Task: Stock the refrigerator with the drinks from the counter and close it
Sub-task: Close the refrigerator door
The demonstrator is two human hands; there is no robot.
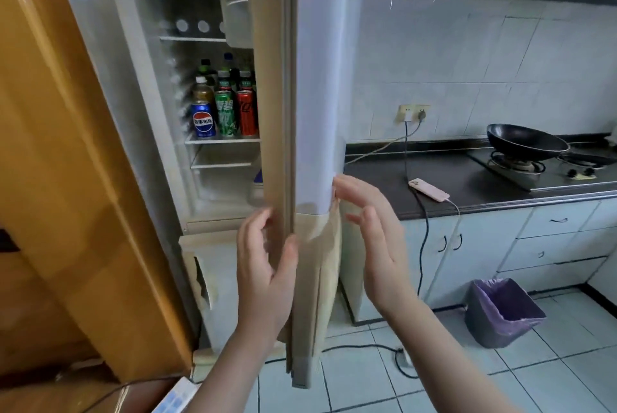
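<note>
The refrigerator door (317,79) stands edge-on in the middle of the view, partly open. My left hand (263,265) curls around the door's inner edge at its lower part, thumb on the front rim. My right hand (377,245) is flat with fingers apart, its fingertips at the door's outer face. Inside the refrigerator (150,112), a shelf (222,140) holds a blue Pepsi can (203,120), a green can (226,114) and a red Coke can (247,112), with several bottles (225,77) behind them.
A brown wooden panel (66,179) stands close on the left. To the right, the dark counter (467,185) carries a pink phone (429,189) on a cable and a stove with a black wok (526,142). A grey bin (500,312) and a cable lie on the tiled floor.
</note>
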